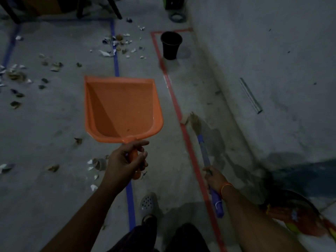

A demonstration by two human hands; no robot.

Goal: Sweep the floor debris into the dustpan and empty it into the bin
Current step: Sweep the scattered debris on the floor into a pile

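My left hand (pixel 125 160) is stretched out ahead of me, arm nearly straight, fingers curled round a handle with the thumb lying along the top. My right hand (pixel 215 178) sits lower and nearer my body, fist closed about a stick (there's an orange band on that wrist), the forearm running back toward my lower right side.

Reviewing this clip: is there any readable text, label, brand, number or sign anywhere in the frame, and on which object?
None can be read.
Orange dustpan, held by the left hand: plain, no marking visible.
Broom, held by the right hand: no label visible.
Black bin: plain.
Paper scraps on the floor: some printed colour, too small and blurred to read.
Red and blue floor tape: no lettering.
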